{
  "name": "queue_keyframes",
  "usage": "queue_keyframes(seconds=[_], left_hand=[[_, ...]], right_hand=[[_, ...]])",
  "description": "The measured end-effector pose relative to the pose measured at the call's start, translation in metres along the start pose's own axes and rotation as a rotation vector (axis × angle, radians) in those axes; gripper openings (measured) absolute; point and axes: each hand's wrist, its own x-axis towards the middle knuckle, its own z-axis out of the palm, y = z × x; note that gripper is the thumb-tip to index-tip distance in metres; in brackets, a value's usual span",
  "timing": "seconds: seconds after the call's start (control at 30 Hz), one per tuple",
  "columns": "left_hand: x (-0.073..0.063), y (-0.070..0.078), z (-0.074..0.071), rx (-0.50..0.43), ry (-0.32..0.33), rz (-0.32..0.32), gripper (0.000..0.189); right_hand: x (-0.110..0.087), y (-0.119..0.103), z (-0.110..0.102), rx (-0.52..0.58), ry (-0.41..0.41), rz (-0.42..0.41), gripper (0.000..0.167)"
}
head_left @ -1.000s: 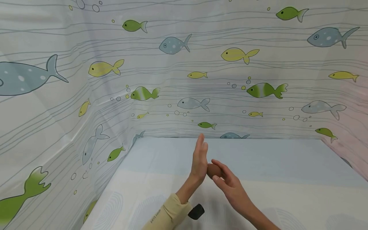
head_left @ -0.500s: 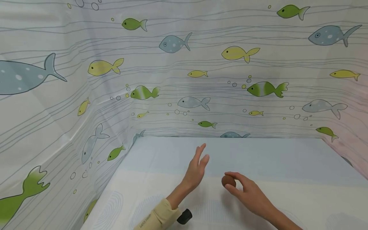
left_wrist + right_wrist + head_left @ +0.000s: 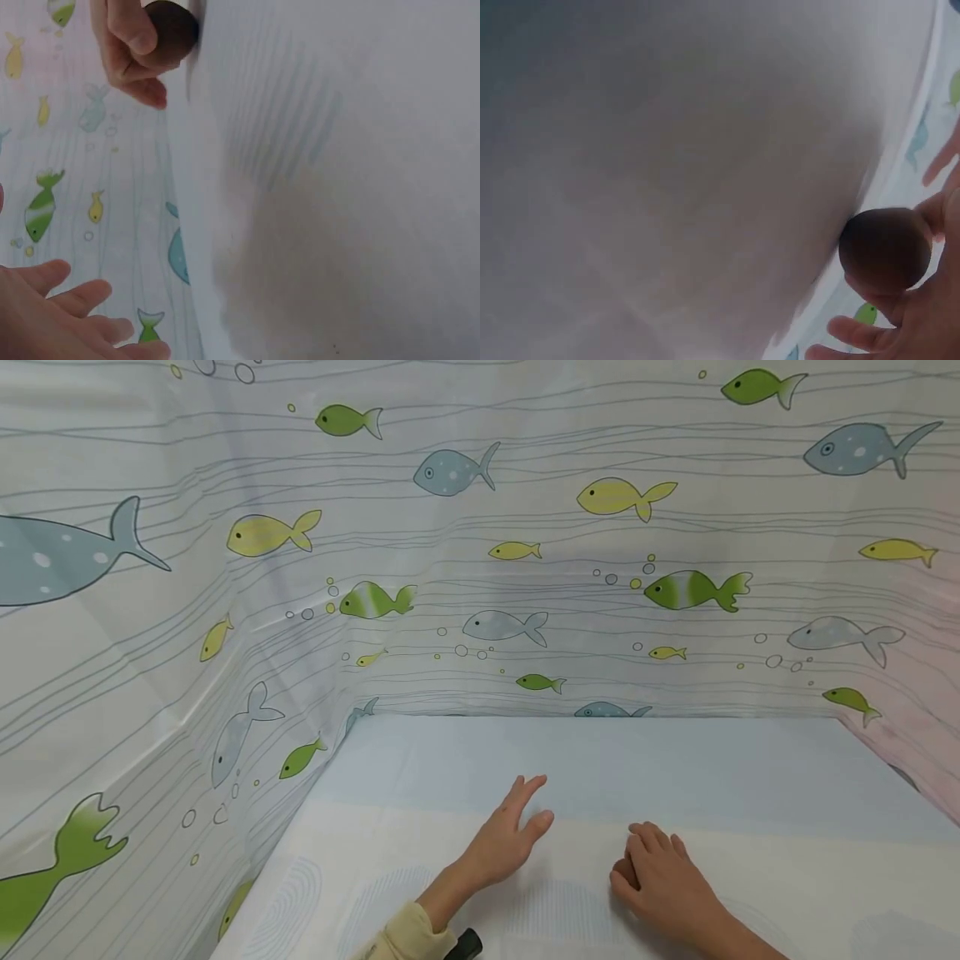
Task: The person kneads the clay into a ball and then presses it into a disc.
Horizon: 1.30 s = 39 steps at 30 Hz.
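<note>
A smooth brown ball sits in the grip of my right hand, between thumb and fingers. In the right wrist view the ball shows large, with fingers around its far side. The head view has it mostly hidden behind the right hand. It is very close to the table surface; whether it touches I cannot tell. My left hand hovers to the left, fingers spread and nothing held. Its fingers also show at the lower left of the left wrist view.
The table wears a pale blue and white cloth with faint arch patterns. Fish-printed curtains stand behind it and along the left and right. A black strap-like piece is at the left sleeve.
The hands were together with the ball between the left palm and right fingers. They have since parted; the right hand carried the ball right and down, and the left hand sank lower.
</note>
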Motion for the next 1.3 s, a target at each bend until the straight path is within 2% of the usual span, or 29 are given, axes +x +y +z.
queue_keyframes(seconds=[0.13, 0.27, 0.33, 0.5, 0.67, 0.9, 1.03, 1.2, 1.3], left_hand=[[-0.004, -0.003, 0.000, 0.029, -0.001, -0.007, 0.057], [-0.008, -0.007, -0.001, 0.045, 0.002, -0.009, 0.058], [-0.008, -0.009, -0.002, 0.054, 0.009, -0.014, 0.059], [-0.008, -0.011, -0.005, 0.056, 0.026, -0.031, 0.061], [-0.008, -0.011, -0.007, 0.061, 0.040, -0.036, 0.063], [-0.008, -0.015, -0.012, 0.093, 0.080, -0.040, 0.064], [-0.008, -0.019, -0.014, 0.115, 0.078, -0.050, 0.066], [-0.007, -0.019, -0.020, 0.201, 0.091, -0.012, 0.068], [-0.004, -0.018, -0.026, 0.278, 0.100, 0.022, 0.068]], right_hand=[[0.004, -0.005, 0.006, 0.056, -0.026, -0.014, 0.025], [0.007, -0.011, 0.013, 0.149, -0.083, -0.035, 0.039], [0.008, -0.015, 0.016, 0.183, -0.105, -0.076, 0.045], [0.008, -0.018, 0.025, 0.198, -0.133, -0.188, 0.059], [0.007, -0.012, 0.033, 0.199, -0.174, -0.209, 0.070], [0.008, 0.003, 0.049, 0.073, -0.115, -0.339, 0.067], [0.008, 0.005, 0.051, 0.075, -0.125, -0.377, 0.063], [0.008, 0.002, 0.045, 0.092, -0.148, -0.375, 0.060], [0.011, 0.001, 0.043, 0.061, -0.190, -0.334, 0.062]])
